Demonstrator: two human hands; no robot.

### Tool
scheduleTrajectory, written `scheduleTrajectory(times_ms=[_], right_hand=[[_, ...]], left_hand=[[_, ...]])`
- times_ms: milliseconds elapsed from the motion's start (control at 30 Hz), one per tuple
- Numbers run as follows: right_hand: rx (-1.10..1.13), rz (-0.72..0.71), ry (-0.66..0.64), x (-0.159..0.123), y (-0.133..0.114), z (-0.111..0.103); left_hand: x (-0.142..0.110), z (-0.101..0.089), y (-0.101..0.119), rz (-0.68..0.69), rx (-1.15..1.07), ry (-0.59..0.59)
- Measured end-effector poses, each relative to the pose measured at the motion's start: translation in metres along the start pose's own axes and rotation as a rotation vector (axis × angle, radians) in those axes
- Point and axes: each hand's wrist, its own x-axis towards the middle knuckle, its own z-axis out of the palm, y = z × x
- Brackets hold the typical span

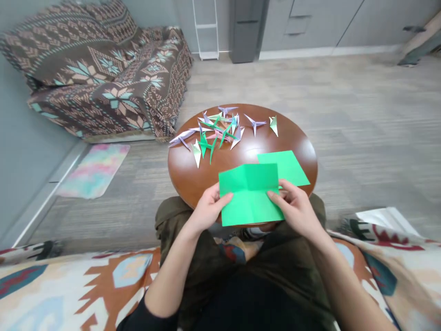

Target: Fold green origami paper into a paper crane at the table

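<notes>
A sheet of green origami paper [251, 197], creased across its width and down its middle, is held up over the near edge of the table. My left hand [211, 204] pinches its left edge, thumb on top and fingers behind. On the opposite edge my right hand [292, 202] grips it the same way, its fingers partly hidden behind the paper. Just beyond, a second flat green sheet [289, 168] lies on the table. Several folded paper cranes [206, 145] in green, purple, white and pink are heaped at the far left of the tabletop.
The round brown table [186, 172] stands close in front of my knees. A lone purple crane [255, 124] and a pale green one [273, 125] sit at its far side. Beyond are a patterned sofa [120, 87], a pastel mat [94, 170] and grey cabinets [317, 27].
</notes>
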Motion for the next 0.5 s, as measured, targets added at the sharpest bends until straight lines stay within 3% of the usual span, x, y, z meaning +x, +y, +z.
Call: scheduleTrajectory(times_ms=[133,200,267,400,500], right_hand=[[-0.031,-0.148,-0.134,0.012,0.002,-0.015],[0.059,-0.148,-0.285,0.018,0.002,-0.023],[0.115,-0.152,-0.345,0.026,0.001,-0.027],[-0.068,-0.125,-0.333,0.041,-0.007,-0.019],[-0.262,-0.204,-0.334,0.051,-0.014,-0.010]], left_hand=[[0.005,-0.010,0.013,0.031,0.198,-0.075],[0.007,-0.015,0.020,0.067,0.265,-0.111],[0.009,-0.019,0.025,0.139,0.362,-0.169],[0.013,-0.022,0.035,0.250,0.515,-0.298],[0.014,-0.022,0.041,0.295,0.540,-0.389]])
